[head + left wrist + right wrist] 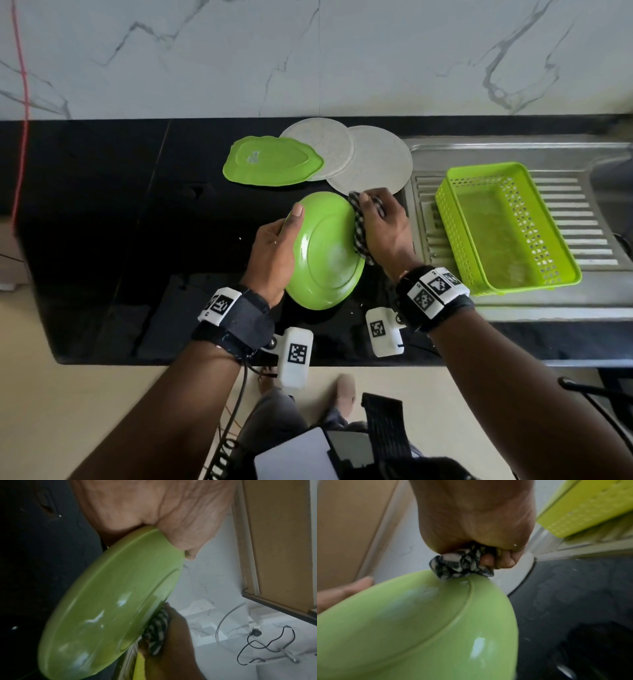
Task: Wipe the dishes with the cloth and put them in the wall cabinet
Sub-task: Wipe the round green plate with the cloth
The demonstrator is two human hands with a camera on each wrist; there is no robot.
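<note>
Head view: glossy round green plate, probably plastic, meets checked cloth.

Black counter under green oval dish, two grey plates.

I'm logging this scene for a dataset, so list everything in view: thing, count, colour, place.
round plate: 1, green, held tilted above the black counter
cloth: 1, black-and-white checked, against the round plate's right rim
scalloped plate: 1, green, on the counter at the back
flat round plates: 2, pale grey, overlapping, right of the scalloped plate
basket: 1, green, perforated, on the steel drainboard
wall: white marble, behind the counter
left hand: grips the round plate's left edge
right hand: bunches the cloth
</note>
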